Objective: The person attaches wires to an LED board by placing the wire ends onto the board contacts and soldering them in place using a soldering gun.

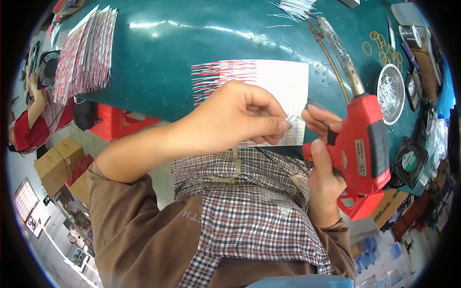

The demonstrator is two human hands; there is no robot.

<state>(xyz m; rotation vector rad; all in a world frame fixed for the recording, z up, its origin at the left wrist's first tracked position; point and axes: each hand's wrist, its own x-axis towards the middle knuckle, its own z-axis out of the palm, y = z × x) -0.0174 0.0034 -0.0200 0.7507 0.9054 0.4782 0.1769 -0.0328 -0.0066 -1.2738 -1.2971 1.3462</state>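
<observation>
A white panel of small LED circuit boards (283,84) lies on the green bench in front of me, with red and white wires (218,77) along its left part. Over its near edge, my left hand (247,117) pinches thin pale wires (291,121) between thumb and fingertips. My right hand (326,168) grips a red and black soldering gun (362,139); its metal nozzle (338,53) and a thin brass-coloured tube (331,60) point away from me. Some right fingers reach toward the wires, but I cannot tell whether they touch them.
Wired panels (89,55) stand stacked at the far left. Loose white wires (295,8) lie at the far edge. On the right are a metal bowl (390,93), rubber bands (384,50), a solder spool (409,36) and a small fan (409,162). Another person's arm (36,105) shows at left.
</observation>
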